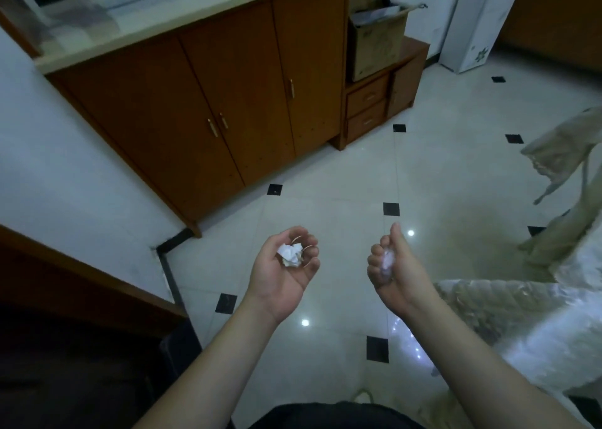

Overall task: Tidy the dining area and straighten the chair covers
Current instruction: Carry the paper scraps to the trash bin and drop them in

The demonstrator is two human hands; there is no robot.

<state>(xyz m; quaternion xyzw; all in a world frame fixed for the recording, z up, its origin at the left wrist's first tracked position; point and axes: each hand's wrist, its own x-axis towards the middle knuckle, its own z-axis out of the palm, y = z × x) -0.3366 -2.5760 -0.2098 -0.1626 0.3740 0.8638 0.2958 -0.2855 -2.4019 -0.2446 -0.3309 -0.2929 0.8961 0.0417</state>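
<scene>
White crumpled paper [290, 255] sits in the cupped palm of the left hand [282, 270], palm up, fingers curled loosely round it. A few thin pale loops, possibly rubber bands, lie beside it near the fingertips; too small to be sure. The right hand [392, 267] is closed round a second pale wad [387, 263], thumb raised, only a blurred patch of the wad showing between the fingers. Both hands are held out over the tiled floor [342, 174], well apart from each other and touching nothing else.

Handling judgement: both scraps look very light, soft and already crushed, so no care for breakage is needed. A loose cupped hold suffices. The risk is small bits slipping between open fingers, chiefly from the left palm, so closing the fingers over it looks wise before walking.

A chair cover [527, 318] of pale, slightly shiny fabric is at the right edge, rumpled, and another cover [560, 155] hangs further off with loose ties. This cloth looks limp and slippery; best taken at seams or corners with both hands and pulled taut. That calls for free hands first. No bin can be made out.

A wooden cabinet [228, 103] stands ahead against the wall.
</scene>
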